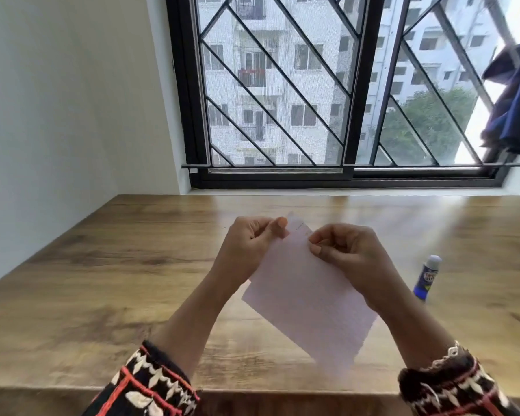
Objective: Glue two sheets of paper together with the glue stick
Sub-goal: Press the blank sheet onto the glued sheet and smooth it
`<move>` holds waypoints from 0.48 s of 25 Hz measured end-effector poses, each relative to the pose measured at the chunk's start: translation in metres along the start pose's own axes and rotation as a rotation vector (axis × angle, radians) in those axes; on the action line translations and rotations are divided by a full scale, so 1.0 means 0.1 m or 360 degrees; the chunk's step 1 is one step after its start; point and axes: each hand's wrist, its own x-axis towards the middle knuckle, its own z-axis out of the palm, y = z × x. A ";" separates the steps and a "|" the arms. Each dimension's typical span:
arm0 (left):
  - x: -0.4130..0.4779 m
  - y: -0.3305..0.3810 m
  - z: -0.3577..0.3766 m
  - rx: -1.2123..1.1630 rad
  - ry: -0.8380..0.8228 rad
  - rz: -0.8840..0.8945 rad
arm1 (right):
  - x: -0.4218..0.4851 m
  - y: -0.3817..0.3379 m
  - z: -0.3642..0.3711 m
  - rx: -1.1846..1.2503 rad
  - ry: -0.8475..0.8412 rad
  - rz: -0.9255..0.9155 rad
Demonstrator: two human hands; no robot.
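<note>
Writing: the only label in view is on the glue stick (427, 279), a red and yellow mark on a blue body, too small and blurred to read. White-grey cap is on. No legible print elsewhere.

Counts: one glue stick. Two hands, two patterned sleeves (150, 385), black with red and cream. Paper (306, 304): pale pink, turned corner-up like a diamond. A small step in its left edge suggests a second sheet behind the first, but I cannot count sheets with certainty.

Left hand (251, 240): thumb and forefinger pinch the paper's top corner, the other fingers (254, 235) curled into the palm.

Right hand (345, 250): thumb and fingertips pinch the paper's upper right edge just beside the left hand, with the remaining fingers curled.

Position: paper is held over the middle of the wooden worktop (117, 280); whether its lower corner touches the wood I cannot tell. Glue stick sits on the worktop to the right, apart from the paper and both hands.

Behind: one black-framed window (364, 85) with a diagonal grille, and blue cloth (511, 109) hanging at its right.
</note>
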 end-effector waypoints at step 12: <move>-0.10 -0.22 0.04 -0.0335 0.0279 -0.0147 | -0.03 -0.08 -0.08 0.0166 -0.0147 0.0095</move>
